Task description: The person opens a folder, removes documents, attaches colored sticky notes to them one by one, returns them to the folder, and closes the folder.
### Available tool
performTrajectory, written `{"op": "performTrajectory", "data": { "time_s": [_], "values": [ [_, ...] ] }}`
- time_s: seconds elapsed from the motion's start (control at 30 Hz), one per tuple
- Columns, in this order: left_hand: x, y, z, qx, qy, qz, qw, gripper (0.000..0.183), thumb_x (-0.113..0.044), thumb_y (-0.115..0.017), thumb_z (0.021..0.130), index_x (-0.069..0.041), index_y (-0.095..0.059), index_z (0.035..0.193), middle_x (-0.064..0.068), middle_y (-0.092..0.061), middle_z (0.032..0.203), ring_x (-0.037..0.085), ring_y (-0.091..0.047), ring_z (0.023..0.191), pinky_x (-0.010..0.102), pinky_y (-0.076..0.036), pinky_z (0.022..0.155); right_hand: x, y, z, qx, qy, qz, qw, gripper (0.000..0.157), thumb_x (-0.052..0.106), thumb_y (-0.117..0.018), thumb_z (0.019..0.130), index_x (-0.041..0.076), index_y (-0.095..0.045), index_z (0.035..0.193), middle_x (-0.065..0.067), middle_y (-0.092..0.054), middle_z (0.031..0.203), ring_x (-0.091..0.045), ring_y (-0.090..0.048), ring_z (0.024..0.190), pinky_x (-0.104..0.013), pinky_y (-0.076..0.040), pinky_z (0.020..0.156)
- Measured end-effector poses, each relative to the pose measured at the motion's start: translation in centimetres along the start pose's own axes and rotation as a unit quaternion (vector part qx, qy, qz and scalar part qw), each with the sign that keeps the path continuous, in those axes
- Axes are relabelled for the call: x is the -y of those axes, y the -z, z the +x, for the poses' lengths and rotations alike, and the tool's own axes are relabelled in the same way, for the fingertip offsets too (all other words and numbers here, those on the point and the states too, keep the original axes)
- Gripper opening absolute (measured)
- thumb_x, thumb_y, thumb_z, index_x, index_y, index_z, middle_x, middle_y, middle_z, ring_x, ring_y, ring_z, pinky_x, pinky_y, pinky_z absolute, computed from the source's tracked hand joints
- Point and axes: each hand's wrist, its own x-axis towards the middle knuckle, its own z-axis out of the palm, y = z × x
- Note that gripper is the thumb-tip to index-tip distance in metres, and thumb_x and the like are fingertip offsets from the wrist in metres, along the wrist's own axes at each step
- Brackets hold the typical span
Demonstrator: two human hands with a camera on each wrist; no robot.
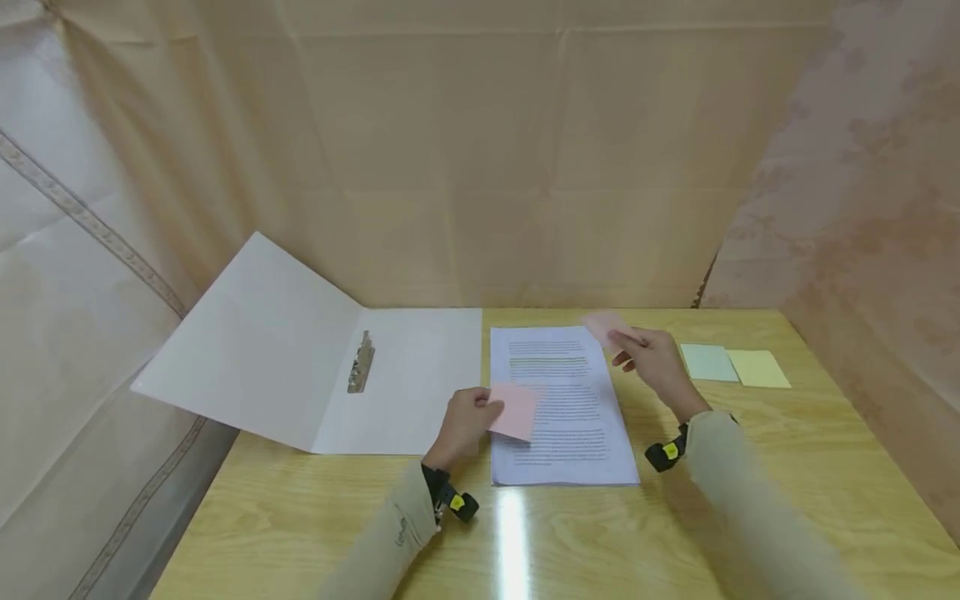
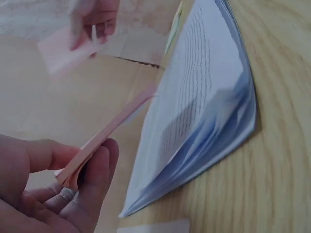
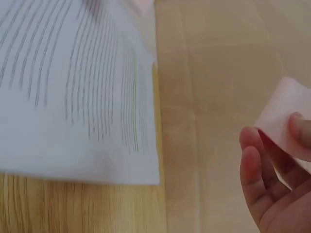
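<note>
The fingers of the left hand pinch a pink note pad, thumb on one face and fingertips behind, and hold it just above the printed sheets; from the left wrist its edge shows several leaves thick. The right hand grasps a pink note between thumb and fingers, raised off the table near the top right corner of those sheets.

I see a pale wooden table with a plain grain, a bright strip of light glaring on it in front of the paper. A creased tan cloth hangs along the far edge, a faintly patterned drape closes off the right, and a whitish cloth with a decorated band hangs at the left. Both arms wear light sleeves, with a black strap at each wrist.

The white folder lies open on the left, its right half flat on the wood and its cover tilted up. A metal clip sits on the flat half near the spine. The printed sheets lie just beside the folder, a green highlighted line near their top. Over to the right, a pale green note and a yellow note lie side by side on the table.
</note>
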Motion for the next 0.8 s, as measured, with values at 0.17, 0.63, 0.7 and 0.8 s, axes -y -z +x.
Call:
{"op": "performTrajectory", "data": {
  "time_s": [0.17, 0.63, 0.7, 0.8],
  "values": [
    [1.0, 2.1, -0.6, -0.022, 0.016, 0.005, 0.9996, 0.039, -0.017, -0.06, 0.088, 0.001, -0.062, 0.123, 0.013, -0.067, 0.096, 0.018, -0.061, 0.079, 0.025, -0.047, 0.067, -0.7, -0.2, -0.3, 0.035, 0.006, -0.045, 0.998, 0.035, 0.026, -0.064, 0.094, -0.008, -0.069, 0.098, -0.011, -0.058, 0.095, -0.008, -0.058, 0.067, -0.024, -0.052, 0.061],
    [0.9, 4.9, -2.2, 0.03, 0.021, 0.042, 0.9985, 0.047, -0.011, -0.059, 0.085, -0.009, -0.054, 0.132, 0.007, -0.056, 0.083, 0.017, -0.049, 0.065, 0.026, -0.039, 0.056, -1.9, -1.4, -1.3, 0.028, 0.021, -0.09, 0.995, 0.025, 0.015, -0.063, 0.094, -0.009, -0.071, 0.092, -0.018, -0.061, 0.098, -0.014, -0.055, 0.061, -0.022, -0.043, 0.051],
    [1.2, 5.4, -2.5, 0.037, 0.013, 0.038, 0.9985, 0.043, -0.01, -0.059, 0.087, -0.007, -0.055, 0.13, 0.003, -0.051, 0.075, 0.015, -0.044, 0.058, 0.026, -0.036, 0.052, -1.9, -1.4, -1.5, 0.03, 0.017, -0.081, 0.996, 0.025, 0.014, -0.063, 0.094, -0.01, -0.07, 0.095, -0.018, -0.061, 0.093, -0.014, -0.055, 0.059, -0.023, -0.044, 0.05],
    [1.6, 6.1, -2.9, 0.047, 0.006, 0.041, 0.998, 0.038, -0.01, -0.061, 0.09, -0.005, -0.056, 0.128, 0.001, -0.046, 0.067, 0.013, -0.039, 0.053, 0.025, -0.034, 0.049, -1.9, -1.3, -1.6, 0.034, 0.023, -0.07, 0.997, 0.025, 0.013, -0.063, 0.094, -0.011, -0.069, 0.098, -0.018, -0.061, 0.088, -0.013, -0.056, 0.059, -0.023, -0.046, 0.052]
  ]
}}
